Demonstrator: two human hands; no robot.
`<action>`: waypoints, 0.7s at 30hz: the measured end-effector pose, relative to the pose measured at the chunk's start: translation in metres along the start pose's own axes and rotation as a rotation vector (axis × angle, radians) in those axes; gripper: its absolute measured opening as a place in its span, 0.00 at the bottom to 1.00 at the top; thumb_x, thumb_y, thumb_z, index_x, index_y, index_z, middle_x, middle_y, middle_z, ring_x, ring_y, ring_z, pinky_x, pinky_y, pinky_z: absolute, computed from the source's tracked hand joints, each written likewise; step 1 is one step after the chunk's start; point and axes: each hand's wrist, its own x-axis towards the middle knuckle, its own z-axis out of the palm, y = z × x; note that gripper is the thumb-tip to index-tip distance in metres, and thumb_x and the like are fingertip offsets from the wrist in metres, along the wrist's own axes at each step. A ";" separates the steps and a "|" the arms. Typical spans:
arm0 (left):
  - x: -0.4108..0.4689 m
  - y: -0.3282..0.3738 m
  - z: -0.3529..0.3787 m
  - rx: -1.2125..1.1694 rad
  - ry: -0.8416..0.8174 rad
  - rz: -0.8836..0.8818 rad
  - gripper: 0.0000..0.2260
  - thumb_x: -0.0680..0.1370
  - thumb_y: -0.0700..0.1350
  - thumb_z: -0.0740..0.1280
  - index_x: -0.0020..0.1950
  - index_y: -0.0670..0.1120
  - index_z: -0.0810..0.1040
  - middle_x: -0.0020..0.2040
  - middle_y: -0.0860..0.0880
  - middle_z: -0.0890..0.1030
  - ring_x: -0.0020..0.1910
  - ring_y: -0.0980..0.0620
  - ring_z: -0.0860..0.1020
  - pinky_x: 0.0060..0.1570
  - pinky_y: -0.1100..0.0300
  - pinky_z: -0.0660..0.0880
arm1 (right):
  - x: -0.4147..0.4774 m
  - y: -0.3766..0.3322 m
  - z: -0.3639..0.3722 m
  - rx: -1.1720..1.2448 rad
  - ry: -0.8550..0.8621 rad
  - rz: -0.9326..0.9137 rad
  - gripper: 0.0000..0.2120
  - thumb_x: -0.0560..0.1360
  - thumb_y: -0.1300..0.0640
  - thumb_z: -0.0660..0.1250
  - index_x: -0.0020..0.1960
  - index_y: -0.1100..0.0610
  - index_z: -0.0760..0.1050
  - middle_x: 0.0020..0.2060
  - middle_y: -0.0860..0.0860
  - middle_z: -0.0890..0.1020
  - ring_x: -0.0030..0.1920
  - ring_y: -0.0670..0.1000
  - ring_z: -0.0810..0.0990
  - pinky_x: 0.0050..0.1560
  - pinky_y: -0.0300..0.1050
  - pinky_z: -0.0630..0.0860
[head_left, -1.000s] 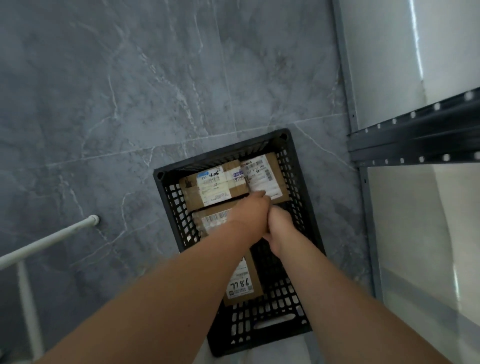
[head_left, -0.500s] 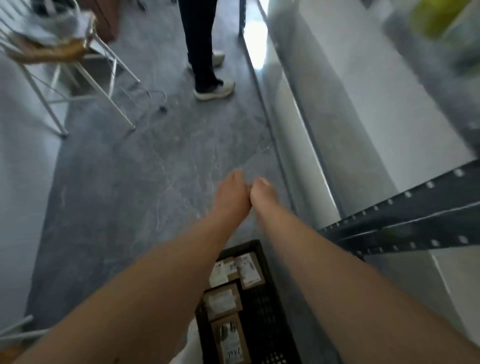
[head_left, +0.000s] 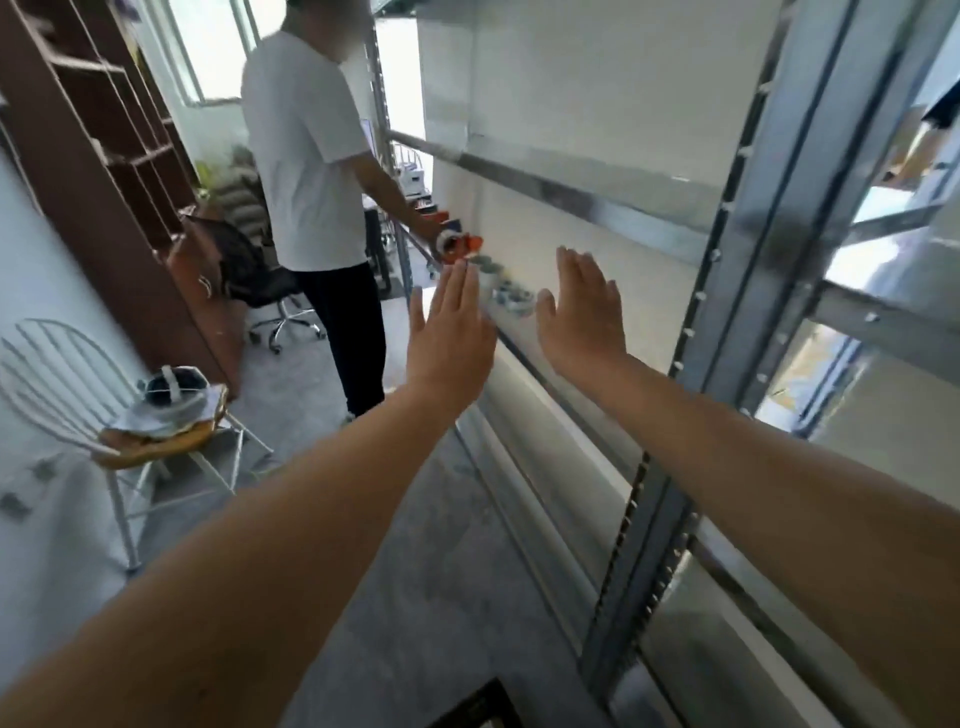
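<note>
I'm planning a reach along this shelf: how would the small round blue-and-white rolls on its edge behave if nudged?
Though blurred, the small round blue-and-white rolls seem to lie flat, so they would probably slide rather than roll. They sit near the front edge of the grey metal shelf, so an outward push might drop them.

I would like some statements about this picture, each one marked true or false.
1. The left hand and right hand are open and hold nothing. True.
2. The two hands press against each other. False: they are apart, with a gap between them.
3. Another person, in a white shirt, stands at the shelf. True.
4. The chair lies tipped over. False: it stands upright with things on its seat.
5. The crate is between the hands. False: only a corner shows at the bottom edge, far below them.
</note>
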 end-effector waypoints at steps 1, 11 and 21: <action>0.007 0.015 -0.009 0.017 0.028 0.045 0.26 0.83 0.48 0.52 0.80 0.44 0.52 0.80 0.47 0.53 0.80 0.51 0.49 0.76 0.48 0.41 | 0.005 -0.001 -0.019 -0.051 0.031 -0.003 0.27 0.82 0.54 0.52 0.79 0.58 0.50 0.79 0.54 0.55 0.79 0.52 0.50 0.78 0.54 0.46; 0.030 0.074 -0.075 0.054 0.076 0.278 0.28 0.85 0.55 0.44 0.80 0.45 0.39 0.80 0.49 0.39 0.78 0.52 0.37 0.75 0.47 0.35 | -0.018 -0.030 -0.099 -0.348 0.214 0.130 0.33 0.82 0.50 0.53 0.80 0.57 0.40 0.80 0.53 0.46 0.79 0.51 0.42 0.77 0.57 0.38; -0.006 0.111 -0.082 -0.161 0.012 0.513 0.28 0.84 0.55 0.44 0.80 0.46 0.37 0.80 0.50 0.38 0.78 0.53 0.35 0.74 0.46 0.33 | -0.095 -0.017 -0.148 -0.538 0.287 0.331 0.33 0.83 0.47 0.51 0.80 0.55 0.38 0.80 0.52 0.43 0.79 0.52 0.40 0.75 0.54 0.34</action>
